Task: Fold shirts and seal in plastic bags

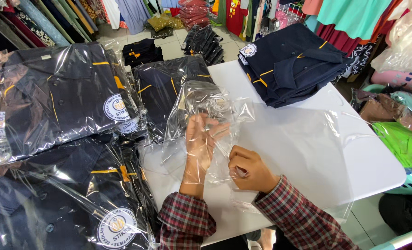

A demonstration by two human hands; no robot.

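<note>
An empty clear plastic bag (201, 104) lies crumpled on the white table (372, 162) in front of me. My left hand (200, 143) is slid flat inside the bag, fingers spread, with film over it. My right hand (248, 167) pinches the bag's near edge, fingers closed on the film. Both sleeves are red plaid. A stack of folded dark navy shirts with yellow trim (291, 65) lies unbagged at the table's far right.
Bagged navy shirts (62, 92) with round white badges are piled on the left, and one more bagged shirt (162, 88) lies behind the bag. More flat clear bags (303, 148) cover the table's right. Hanging clothes ring the back; a green garment (402, 141) sits at right.
</note>
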